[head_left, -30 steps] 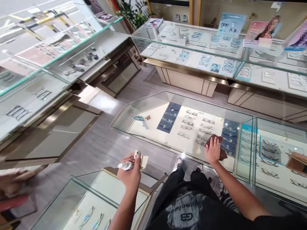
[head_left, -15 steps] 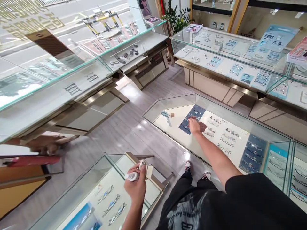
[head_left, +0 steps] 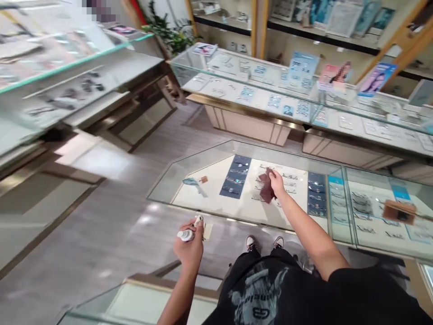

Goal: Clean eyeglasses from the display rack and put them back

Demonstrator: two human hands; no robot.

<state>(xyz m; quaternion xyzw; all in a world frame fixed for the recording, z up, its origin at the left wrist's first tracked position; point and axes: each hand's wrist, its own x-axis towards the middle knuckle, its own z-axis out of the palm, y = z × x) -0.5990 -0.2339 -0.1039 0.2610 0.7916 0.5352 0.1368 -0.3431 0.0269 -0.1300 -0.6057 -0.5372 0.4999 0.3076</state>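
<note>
My right hand [head_left: 278, 184] is stretched out over the glass top of a low display case [head_left: 189, 178] and grips a dark reddish-brown cloth [head_left: 266, 187] that hangs bunched against the glass. Beneath the glass lie rows of eyeglass frames on white and dark blue pads. My left hand [head_left: 189, 246] is held near my waist, its fingers closed round a small white spray bottle [head_left: 186, 234] with a pale scrap behind it.
A long glass counter [head_left: 237, 92] with eyewear and leaflets runs across the back. Another glass case [head_left: 67, 76] stands at the left, and a third case corner [head_left: 142, 302] is at my feet. Grey wood floor lies between them. A small brown box [head_left: 399, 211] rests on the right case.
My right hand has swept the cloth across the glass top, out to the far left and then back towards the middle, where it now hangs bunched. My left hand kept hold of the bottle. The view swung.
</note>
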